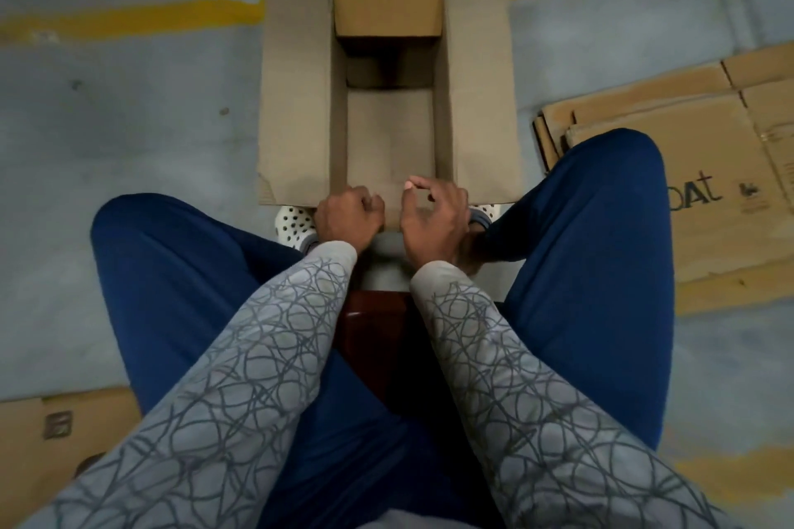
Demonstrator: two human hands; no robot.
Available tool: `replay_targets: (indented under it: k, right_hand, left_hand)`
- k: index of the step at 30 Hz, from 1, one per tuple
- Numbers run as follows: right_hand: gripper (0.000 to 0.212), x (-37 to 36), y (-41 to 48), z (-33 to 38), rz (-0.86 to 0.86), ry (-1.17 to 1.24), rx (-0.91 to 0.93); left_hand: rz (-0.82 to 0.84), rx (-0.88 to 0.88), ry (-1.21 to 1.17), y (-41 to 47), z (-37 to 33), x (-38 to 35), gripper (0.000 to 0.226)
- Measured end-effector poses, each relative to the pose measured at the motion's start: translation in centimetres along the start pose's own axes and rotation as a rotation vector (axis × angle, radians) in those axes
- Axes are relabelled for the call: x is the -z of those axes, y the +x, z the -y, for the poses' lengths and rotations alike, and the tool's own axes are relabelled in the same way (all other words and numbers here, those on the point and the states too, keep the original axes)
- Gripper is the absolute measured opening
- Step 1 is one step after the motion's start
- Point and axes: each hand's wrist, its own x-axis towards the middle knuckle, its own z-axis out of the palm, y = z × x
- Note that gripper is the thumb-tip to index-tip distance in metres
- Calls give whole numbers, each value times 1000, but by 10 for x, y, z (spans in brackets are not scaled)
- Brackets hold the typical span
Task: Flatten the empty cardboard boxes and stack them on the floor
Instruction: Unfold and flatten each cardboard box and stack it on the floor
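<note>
An open brown cardboard box (296,99) stands on the grey floor straight ahead, its long side flaps spread left and right and its far flap upright. My left hand (348,219) grips the near edge of the box with curled fingers. My right hand (434,210) sits beside it on the same near edge, fingers bent over the cardboard with the fingertips raised. A stack of flattened boxes (696,168) lies on the floor at the right, printed letters on top.
My knees in blue trousers flank the box, white perforated shoes (294,223) under its near edge. I sit on a dark red seat (374,322). Another flat cardboard piece (64,434) lies at the lower left. A worn yellow line (129,15) crosses the floor.
</note>
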Motion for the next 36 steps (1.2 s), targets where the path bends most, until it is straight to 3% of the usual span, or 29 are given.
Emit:
replay_targets:
  k: [2,4,6,12,17,21,24,27,31,33,36]
  right_hand:
    - [14,7,-2,-1,-37,7,-76]
    - [13,16,1,-4,-22,64,-209]
    - [10,24,3,-11,23,91,-365]
    - [26,19,11,-53,46,56,-698]
    - [11,33,11,-19,56,152,-742]
    - [18,33,13,-16,72,229,-746]
    - [19,25,14,-22,86,192,-755]
    - [21,9,18,-41,172,11,-593]
    - [39,-19,31,-62,323,-352,-112]
    - [49,-35,47,-67,313,-433,-48]
    - [66,-61,75,-77,233,-521,-120]
  left_hand:
    - [347,81,78,-8,11,-8,22]
    - [640,101,147,-16,19,-15,45]
    - [717,101,198,-19,18,-22,71]
    - [687,98,124,-8,4,-32,78]
    - [657,139,9,-1,1,-43,79]
    - [617,224,-174,1,-5,-51,76]
    - [634,223,-80,14,-8,-48,80]
    - [583,197,11,45,-6,-42,57]
    - [390,345,-327,104,-7,-40,39]
    - [366,375,-458,133,-12,-38,26]
    - [418,352,-588,166,-21,-36,9]
